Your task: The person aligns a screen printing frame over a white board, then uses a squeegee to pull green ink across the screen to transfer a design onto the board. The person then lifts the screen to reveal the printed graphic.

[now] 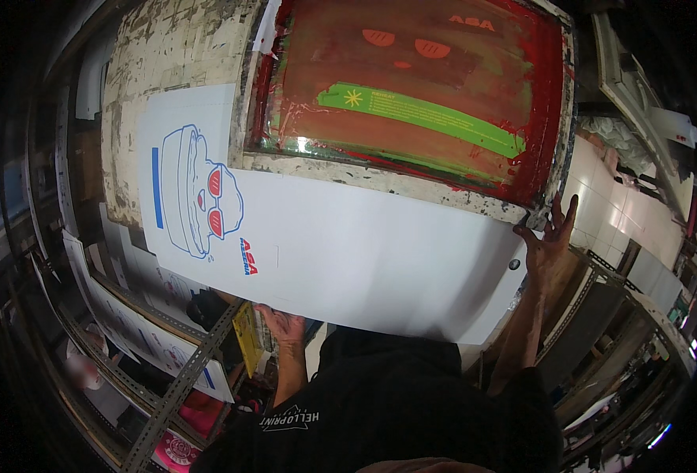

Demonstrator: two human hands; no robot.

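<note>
A large white printed sheet spans the table and overhangs its near side, with a blue-outlined burger figure in red glasses at its left end. Over its far part lies a screen-printing frame, its mesh smeared with red ink and crossed by a green strip. At the sheet's near edge, my left hand is closed on it, the fingertips partly hidden. My right hand grips the frame's near right corner between thumb and fingers, the other fingers pointing upward. A small dark round spot shows on the sheet near that hand.
The worn, paint-stained table top shows at the far left. Slotted metal racking stands at the lower left, holding several printed sheets. More shelving is close on my right, beside a tiled floor.
</note>
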